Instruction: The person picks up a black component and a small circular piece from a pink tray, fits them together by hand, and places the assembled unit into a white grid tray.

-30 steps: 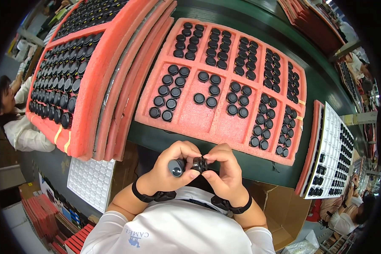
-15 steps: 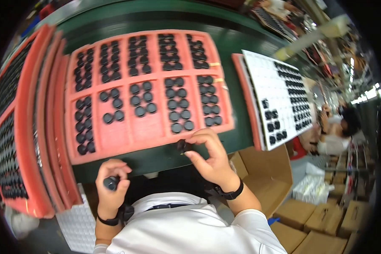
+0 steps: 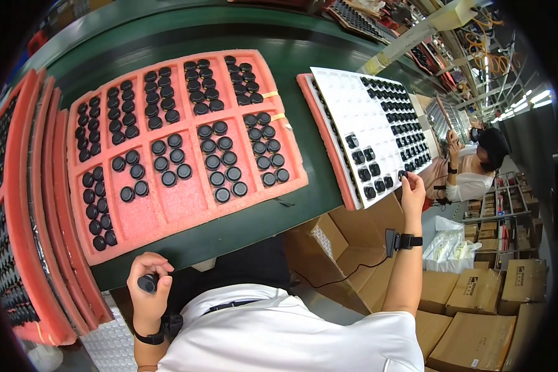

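My left hand (image 3: 150,300) is curled round a small black round-capped part (image 3: 147,283), in front of the pink foam tray (image 3: 186,214). That tray is split into compartments holding rows of similar black round-capped parts (image 3: 221,194). On the right, my right hand (image 3: 413,191) reaches to the near edge of a white moulded tray (image 3: 338,99). Its thumb and fingers pinch a black part (image 3: 402,175) at the end of the nearest row. Black parts fill the white tray's right side and stand in a smaller group at its near left.
Filled pink foam trays (image 3: 49,248) stand stacked at the left. Both work trays lie on a green surface (image 3: 304,226). An open cardboard box (image 3: 353,248) sits below the white tray, with closed cartons (image 3: 477,338) further right. Another person (image 3: 477,161) works at the far right.
My right hand has moved from in front of the pink tray to the white tray, carrying a black part. My left hand keeps its part. The view has shifted.
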Tool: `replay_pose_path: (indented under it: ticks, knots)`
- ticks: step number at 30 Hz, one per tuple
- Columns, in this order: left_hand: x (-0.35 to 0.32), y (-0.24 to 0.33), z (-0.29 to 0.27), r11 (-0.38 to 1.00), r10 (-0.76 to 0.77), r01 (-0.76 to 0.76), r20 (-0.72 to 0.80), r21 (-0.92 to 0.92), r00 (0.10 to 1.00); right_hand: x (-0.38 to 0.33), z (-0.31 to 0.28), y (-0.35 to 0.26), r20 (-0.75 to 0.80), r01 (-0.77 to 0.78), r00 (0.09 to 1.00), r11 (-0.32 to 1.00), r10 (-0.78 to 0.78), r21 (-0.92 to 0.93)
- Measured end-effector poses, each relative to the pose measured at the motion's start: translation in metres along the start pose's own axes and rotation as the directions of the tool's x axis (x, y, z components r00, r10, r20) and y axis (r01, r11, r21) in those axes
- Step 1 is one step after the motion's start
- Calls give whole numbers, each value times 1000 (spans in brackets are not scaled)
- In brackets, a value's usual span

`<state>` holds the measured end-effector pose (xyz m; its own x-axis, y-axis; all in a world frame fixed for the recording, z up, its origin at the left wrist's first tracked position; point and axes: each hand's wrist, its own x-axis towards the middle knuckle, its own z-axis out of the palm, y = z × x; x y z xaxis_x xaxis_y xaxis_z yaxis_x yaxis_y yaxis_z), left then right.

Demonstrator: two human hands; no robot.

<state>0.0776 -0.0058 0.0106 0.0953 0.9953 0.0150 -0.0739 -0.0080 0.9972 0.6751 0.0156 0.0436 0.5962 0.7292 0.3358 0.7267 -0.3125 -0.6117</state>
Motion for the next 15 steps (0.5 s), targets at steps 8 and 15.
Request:
replay_pose_path:
  ticks: [8, 15]
  knots:
    - [1, -2, 5, 1000, -4, 3, 17, 27, 1000, 3, 6, 36, 7, 21, 1000, 998, -21, -58]
    - [2, 1, 7, 1000, 6, -7, 36, 22, 999, -3, 7, 40, -74, 206, 967, 921, -243, -331]
